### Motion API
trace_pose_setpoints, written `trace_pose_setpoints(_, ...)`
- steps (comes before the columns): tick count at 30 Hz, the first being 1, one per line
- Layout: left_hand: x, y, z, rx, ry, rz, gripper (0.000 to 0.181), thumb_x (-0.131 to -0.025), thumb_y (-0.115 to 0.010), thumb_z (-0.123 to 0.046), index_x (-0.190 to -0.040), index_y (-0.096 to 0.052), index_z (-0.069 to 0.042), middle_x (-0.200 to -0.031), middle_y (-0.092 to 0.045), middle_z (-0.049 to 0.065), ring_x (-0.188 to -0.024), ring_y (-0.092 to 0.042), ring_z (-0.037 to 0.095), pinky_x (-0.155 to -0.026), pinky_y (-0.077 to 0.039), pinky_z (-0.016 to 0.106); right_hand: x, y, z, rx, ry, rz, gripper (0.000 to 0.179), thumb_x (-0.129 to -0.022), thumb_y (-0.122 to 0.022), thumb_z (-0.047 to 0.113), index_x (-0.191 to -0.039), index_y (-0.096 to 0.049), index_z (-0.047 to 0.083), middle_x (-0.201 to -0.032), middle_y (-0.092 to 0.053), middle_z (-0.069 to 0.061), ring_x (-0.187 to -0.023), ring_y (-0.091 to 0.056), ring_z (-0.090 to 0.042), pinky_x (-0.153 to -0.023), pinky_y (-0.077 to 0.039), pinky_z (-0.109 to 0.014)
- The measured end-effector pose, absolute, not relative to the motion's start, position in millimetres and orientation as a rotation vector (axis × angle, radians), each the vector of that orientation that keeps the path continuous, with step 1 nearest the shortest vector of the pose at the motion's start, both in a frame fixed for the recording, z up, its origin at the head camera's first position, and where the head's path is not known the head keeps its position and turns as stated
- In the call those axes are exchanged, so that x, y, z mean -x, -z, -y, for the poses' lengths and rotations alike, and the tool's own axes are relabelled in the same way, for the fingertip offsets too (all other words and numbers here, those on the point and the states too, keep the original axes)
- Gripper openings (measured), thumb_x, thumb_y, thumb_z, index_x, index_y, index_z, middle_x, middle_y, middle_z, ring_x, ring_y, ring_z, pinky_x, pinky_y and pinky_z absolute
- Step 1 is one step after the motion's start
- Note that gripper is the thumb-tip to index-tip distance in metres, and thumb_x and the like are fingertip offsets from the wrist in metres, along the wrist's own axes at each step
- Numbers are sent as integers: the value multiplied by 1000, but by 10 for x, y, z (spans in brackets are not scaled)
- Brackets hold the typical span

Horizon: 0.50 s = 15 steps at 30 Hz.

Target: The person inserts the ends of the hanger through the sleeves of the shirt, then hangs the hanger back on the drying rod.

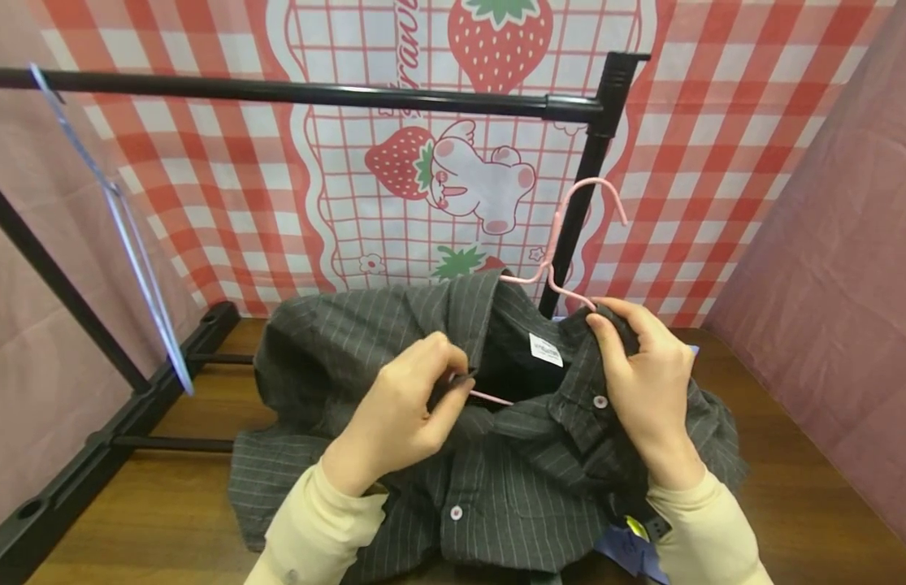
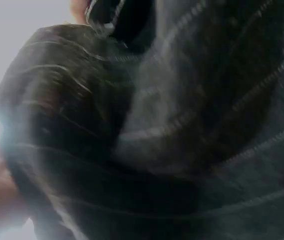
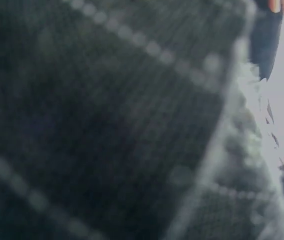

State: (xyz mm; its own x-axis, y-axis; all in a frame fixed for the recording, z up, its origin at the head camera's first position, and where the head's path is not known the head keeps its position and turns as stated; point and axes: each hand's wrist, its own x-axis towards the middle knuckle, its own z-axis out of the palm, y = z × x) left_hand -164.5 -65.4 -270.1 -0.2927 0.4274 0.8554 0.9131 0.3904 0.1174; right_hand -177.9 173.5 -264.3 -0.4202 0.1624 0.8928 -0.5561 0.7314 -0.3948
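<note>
A dark grey pinstriped shirt with white buttons is spread in front of me, its collar open toward the back. A pink hanger sits partly inside it, hook up and tilted right, its lower bar showing in the neck opening. My left hand pinches the edge of the shirt's front at the left of the opening. With thumb and fingers, my right hand grips the right side of the collar beside the hanger's shoulder. Blurred shirt cloth fills the left wrist view; striped cloth covers most of the right wrist view.
A black rack's rail crosses behind the shirt, with its upright close by the pink hook. On the rail at left hangs a blue hanger. Blue fabric shows under the shirt on the wooden table.
</note>
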Motion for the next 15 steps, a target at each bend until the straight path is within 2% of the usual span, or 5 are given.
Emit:
trace_pose_setpoints(3, 1642, 2697, 634, 1098, 718, 2010, 21, -94, -46, -28, -93, -54, -8, -78, -49, -2, -70, -45, 8, -65, -40, 22, 1768, 2655, -1745, -314, -843, 1824, 18, -80, -69, 11, -96, -70, 3, -87, -69, -12, -84, -56, 8, -73, -37, -5)
trace_pose_setpoints(5, 1644, 2674, 658, 1047, 734, 2004, 27, -95, -44, -33, -98, -56, -8, -79, -52, -2, -72, -48, 9, -67, -41, 24, 1761, 2662, -1755, -322, -858, 1809, 18, -80, -69, 11, -96, -70, 3, -86, -69, -12, -84, -53, 15, -73, -38, -6)
trace_pose_setpoints(10, 1682, 2504, 850, 847, 871, 1780, 16, -88, -57, -14, -99, -60, -3, -86, -59, 7, -80, -54, 19, -73, -42, 31, 1758, 2647, -1775, -376, -901, 1770, 19, -76, -71, 5, -95, -70, 3, -85, -69, -12, -81, -54, 12, -73, -40, -8)
trace_pose_setpoints(12, 1722, 2416, 947, 761, 839, 1796, 22, -85, -60, -11, -106, -59, -2, -95, -59, 11, -89, -53, 24, -80, -40, 35, 1758, 2629, -1784, -395, -922, 1764, 19, -75, -71, 3, -95, -70, 2, -84, -69, -12, -80, -55, 10, -73, -40, -9)
trace_pose_setpoints(15, 1784, 2333, 1057, 698, 689, 1962, 32, -87, -61, -18, -115, -57, -5, -106, -59, 11, -98, -52, 27, -87, -37, 40, 1749, 2614, -1792, -403, -952, 1766, 20, -74, -72, 1, -94, -70, 3, -84, -68, -12, -80, -56, 8, -72, -41, -9)
